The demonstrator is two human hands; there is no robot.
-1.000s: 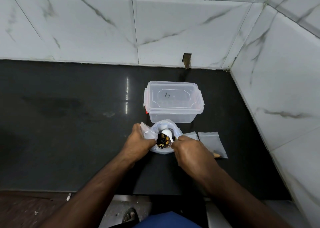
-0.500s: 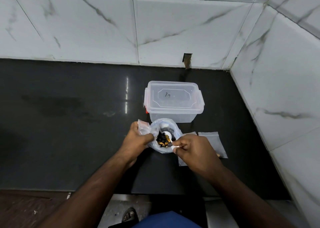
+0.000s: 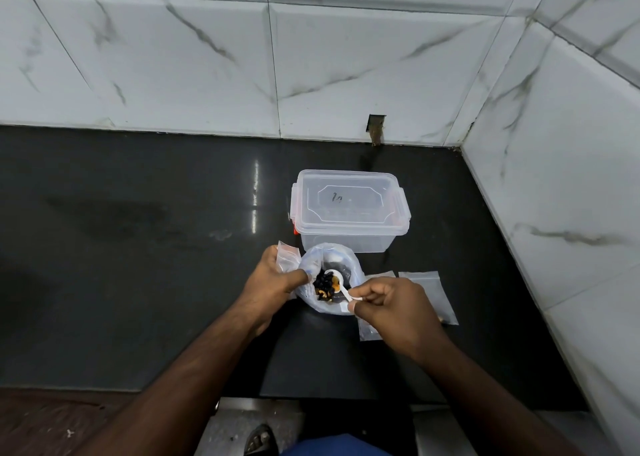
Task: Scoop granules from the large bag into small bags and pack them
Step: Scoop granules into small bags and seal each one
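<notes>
On the dark bench [image 3: 138, 282], the left hand [image 3: 273, 279] grips a small bag [image 3: 286, 256] and the large bag's [image 3: 353, 268] rim. Dark and orange granules [image 3: 323, 286] sit inside. The right hand [image 3: 394, 312] pinches a white spoon [image 3: 341, 287] over them; more small bags [image 3: 424, 289] lie right.

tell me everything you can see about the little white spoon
The white spoon looks like thin plastic, with a small round bowl and a short narrow handle. The right hand pinches the handle's end between thumb and fingertip. The bowl sits inside the open mouth of the large bag, over the dark and yellowish granules; whether it is loaded is unclear. The handle slants toward the person, over the bag's near rim.
</notes>
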